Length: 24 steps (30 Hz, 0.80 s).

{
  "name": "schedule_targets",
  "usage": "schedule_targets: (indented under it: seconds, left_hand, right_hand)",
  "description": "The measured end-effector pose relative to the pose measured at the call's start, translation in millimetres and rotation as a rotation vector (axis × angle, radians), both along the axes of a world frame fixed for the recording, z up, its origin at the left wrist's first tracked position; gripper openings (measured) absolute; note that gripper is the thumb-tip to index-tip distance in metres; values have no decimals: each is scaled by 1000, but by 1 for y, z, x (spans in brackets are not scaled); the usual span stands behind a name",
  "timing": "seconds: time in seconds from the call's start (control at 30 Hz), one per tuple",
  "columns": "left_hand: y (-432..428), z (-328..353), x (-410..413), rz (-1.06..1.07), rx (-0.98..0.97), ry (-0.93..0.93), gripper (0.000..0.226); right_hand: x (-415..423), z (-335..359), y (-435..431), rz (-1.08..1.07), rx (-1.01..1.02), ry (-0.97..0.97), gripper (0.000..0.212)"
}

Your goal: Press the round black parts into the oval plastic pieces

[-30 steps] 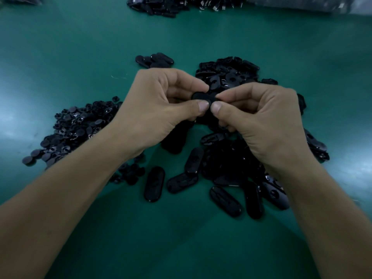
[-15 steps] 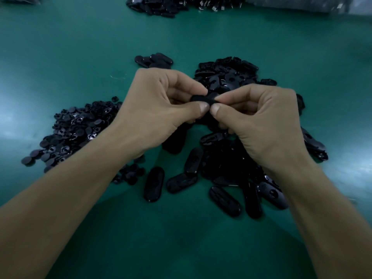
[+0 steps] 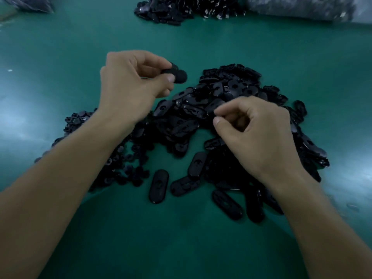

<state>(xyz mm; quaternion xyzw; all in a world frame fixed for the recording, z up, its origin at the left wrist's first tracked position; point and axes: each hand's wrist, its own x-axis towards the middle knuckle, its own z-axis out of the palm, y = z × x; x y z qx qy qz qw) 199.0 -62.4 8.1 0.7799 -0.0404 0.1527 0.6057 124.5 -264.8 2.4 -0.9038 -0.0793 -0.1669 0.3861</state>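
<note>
Oval plastic piece point(image 3: 178, 75), black, is held up by the left hand point(image 3: 130, 87) above the green table point(image 3: 60, 57), to the far left of the big heap. The thumb and the curled fingers of this hand pinch one end of the piece, and its other, rounded end points to the right, free in the air. I cannot tell from this view whether a round part sits inside it.

The right hand point(image 3: 259, 133) hangs over the near side of the heap of oval pieces point(image 3: 231, 91). Its fingers are curled in, and the tips of the thumb and the forefinger are nearly together; nothing shows between them. The two hands are well apart.

Round black parts point(image 3: 80, 121) lie in a lower heap on the left, partly hidden under the left forearm. Near the person some single oval pieces lie flat on the table: one lengthwise point(image 3: 158, 186), one just right of it point(image 3: 185, 186), and one more to the right point(image 3: 227, 204).

At the far edge there is another dark heap point(image 3: 171, 9), and beside it, on the right, a grey plastic bag point(image 3: 302, 7).
</note>
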Motion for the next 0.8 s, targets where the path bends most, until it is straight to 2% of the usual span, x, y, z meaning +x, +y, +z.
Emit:
schedule_targets:
  seconds: [0.1, 0.2, 0.37, 0.5, 0.67, 0.8]
  left_hand:
    - [10, 3, 23, 47, 20, 24, 15]
    - [12, 5, 47, 115, 124, 72, 17]
    - [16, -2, 79, 269, 247, 193, 23]
    - [14, -12, 85, 315, 319, 249, 25]
    - [12, -15, 88, 297, 407, 234, 23]
    - [7, -11, 85, 270, 390, 177, 12]
  right_hand:
    - [-2, 4, -3, -4, -173, 49, 12]
    - [-7, 10, -1, -24, -314, 124, 24]
    - [-14, 18, 9, -81, -443, 218, 41]
    - [-18, 18, 17, -75, -422, 262, 47]
    - [-22, 19, 20, -72, -346, 183, 36]
    - [-17, 15, 15, -119, -339, 101, 40]
